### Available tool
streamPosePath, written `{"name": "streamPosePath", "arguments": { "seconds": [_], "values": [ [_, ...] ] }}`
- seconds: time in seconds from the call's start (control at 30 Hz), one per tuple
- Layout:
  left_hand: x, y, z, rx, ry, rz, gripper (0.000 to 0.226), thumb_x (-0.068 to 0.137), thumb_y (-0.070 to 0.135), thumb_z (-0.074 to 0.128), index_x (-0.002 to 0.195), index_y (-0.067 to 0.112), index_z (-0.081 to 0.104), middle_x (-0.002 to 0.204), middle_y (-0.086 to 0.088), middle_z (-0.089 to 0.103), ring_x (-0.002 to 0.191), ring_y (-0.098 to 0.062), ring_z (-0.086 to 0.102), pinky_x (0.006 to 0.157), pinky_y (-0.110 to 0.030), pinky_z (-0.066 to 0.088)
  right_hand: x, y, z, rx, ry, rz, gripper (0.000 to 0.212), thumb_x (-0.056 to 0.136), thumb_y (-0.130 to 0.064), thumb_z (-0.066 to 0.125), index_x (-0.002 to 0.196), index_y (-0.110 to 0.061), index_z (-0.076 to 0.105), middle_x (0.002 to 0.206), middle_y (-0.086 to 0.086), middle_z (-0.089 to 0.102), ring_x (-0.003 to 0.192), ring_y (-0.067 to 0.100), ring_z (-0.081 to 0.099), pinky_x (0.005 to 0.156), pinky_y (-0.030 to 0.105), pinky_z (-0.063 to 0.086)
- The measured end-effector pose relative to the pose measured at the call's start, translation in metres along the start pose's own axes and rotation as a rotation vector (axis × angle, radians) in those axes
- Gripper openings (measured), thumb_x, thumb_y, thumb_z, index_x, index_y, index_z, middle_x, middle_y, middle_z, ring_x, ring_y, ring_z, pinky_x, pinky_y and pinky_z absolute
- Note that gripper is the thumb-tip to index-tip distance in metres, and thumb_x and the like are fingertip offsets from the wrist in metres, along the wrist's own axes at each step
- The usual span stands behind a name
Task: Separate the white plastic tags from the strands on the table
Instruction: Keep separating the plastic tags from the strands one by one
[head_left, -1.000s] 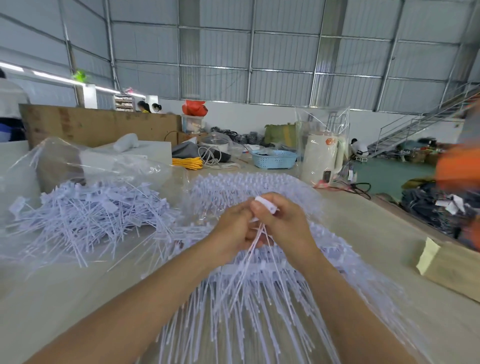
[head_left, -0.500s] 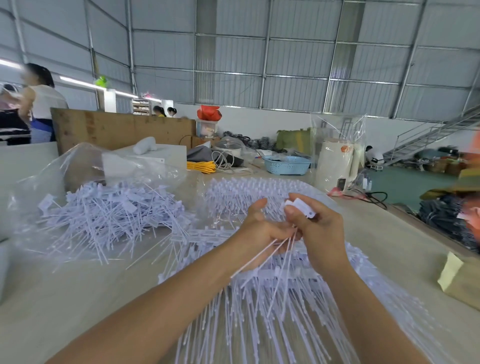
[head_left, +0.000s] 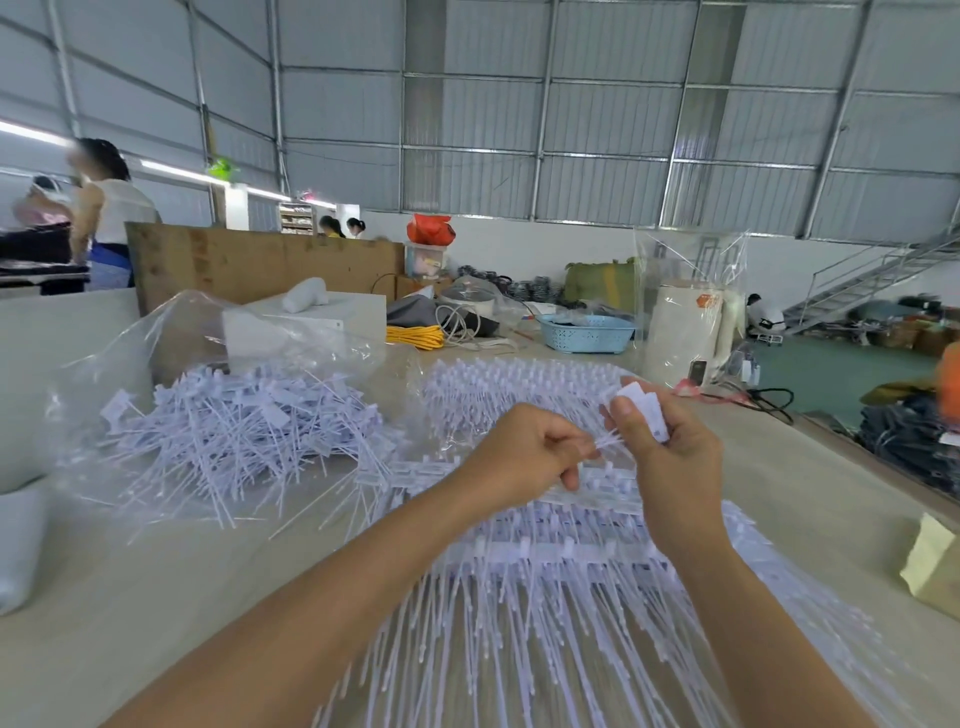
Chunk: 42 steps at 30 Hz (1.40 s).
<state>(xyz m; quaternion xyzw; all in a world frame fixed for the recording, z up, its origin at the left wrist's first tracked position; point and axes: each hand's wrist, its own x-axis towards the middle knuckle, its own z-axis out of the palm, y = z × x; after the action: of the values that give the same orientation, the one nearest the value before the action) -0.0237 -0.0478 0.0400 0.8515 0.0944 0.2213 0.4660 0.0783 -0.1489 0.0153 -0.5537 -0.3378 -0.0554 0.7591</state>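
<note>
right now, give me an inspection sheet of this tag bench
surface: pale flat tabletop, bare patches at the near left
job's things: connected white plastic tag strands spread at centre; loose white tags heaped on clear plastic sheet at left
clutter: blue plastic basket, tan paper packet
hands: left hand pinches thin strands; right hand holds white tags
cables: yellow coiled cord, black cable
surroundings: metal-walled hall, people at far left

A single head-worn wide-angle view looks forward and down, close over the table (head_left: 156, 597).
</note>
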Motion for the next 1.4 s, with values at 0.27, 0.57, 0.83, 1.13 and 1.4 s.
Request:
{"name": "streamPosePath", "arguments": {
  "seconds": [0.27,0.57,0.83,1.13,1.4],
  "values": [
    [-0.004,-0.023,-0.143,0.574,0.095,-0.275,0.019,0.089,0.012,0.061,0.074,0.008,0.071,0.056,0.005,0.065,0.038,0.003,0.05,0.04,-0.009,0.037,-0.008,0.019,0.008,-0.065,-0.181,0.112,0.03,0.086,-0.031,0.06,0.116,-0.025,0.058,0.104,-0.002,0.066,0.098,0.017,0.065,0.083,0.033,0.056],
    [-0.002,-0.121,-0.208,1.095,0.478,-0.608,0.027,0.096,0.011,0.048,0.117,-0.004,0.057,0.119,-0.02,0.059,0.111,-0.031,0.057,0.083,-0.031,0.046,-0.008,0.024,0.011,-0.22,-0.238,0.093,0.019,0.088,-0.018,0.062,0.107,-0.016,0.062,0.098,0.002,0.066,0.081,0.021,0.067,0.065,0.026,0.054],
    [0.007,-0.085,-0.164,1.56,0.437,-0.675,0.033,0.089,0.018,0.055,0.121,0.016,0.057,0.128,-0.01,0.047,0.122,-0.03,0.042,0.097,-0.041,0.038,-0.003,0.035,-0.003,-0.726,-0.524,0.087,0.02,0.09,-0.02,0.062,0.11,-0.017,0.061,0.099,-0.006,0.057,0.088,0.009,0.055,0.08,0.022,0.045],
    [0.004,-0.079,-0.076,0.929,-0.245,-0.229,0.052,0.092,0.004,0.049,0.141,0.017,0.039,0.144,-0.004,0.037,0.127,-0.021,0.04,0.093,-0.024,0.036,-0.005,0.039,-0.011,-0.98,-0.747,0.08,0.029,0.09,-0.032,0.059,0.114,-0.016,0.062,0.114,0.001,0.054,0.105,0.017,0.054,0.092,0.027,0.042],
    [0.021,-0.091,-0.08,1.104,-0.052,-0.199,0.018,0.089,0.019,0.053,0.104,0.014,0.061,0.105,-0.004,0.063,0.09,-0.021,0.059,0.074,-0.027,0.042,0.0,0.041,-0.021,-1.229,-0.655,0.09,0.04,0.094,-0.037,0.048,0.132,-0.027,0.048,0.136,-0.002,0.046,0.125,0.019,0.045,0.102,0.039,0.039]
  ]
}}
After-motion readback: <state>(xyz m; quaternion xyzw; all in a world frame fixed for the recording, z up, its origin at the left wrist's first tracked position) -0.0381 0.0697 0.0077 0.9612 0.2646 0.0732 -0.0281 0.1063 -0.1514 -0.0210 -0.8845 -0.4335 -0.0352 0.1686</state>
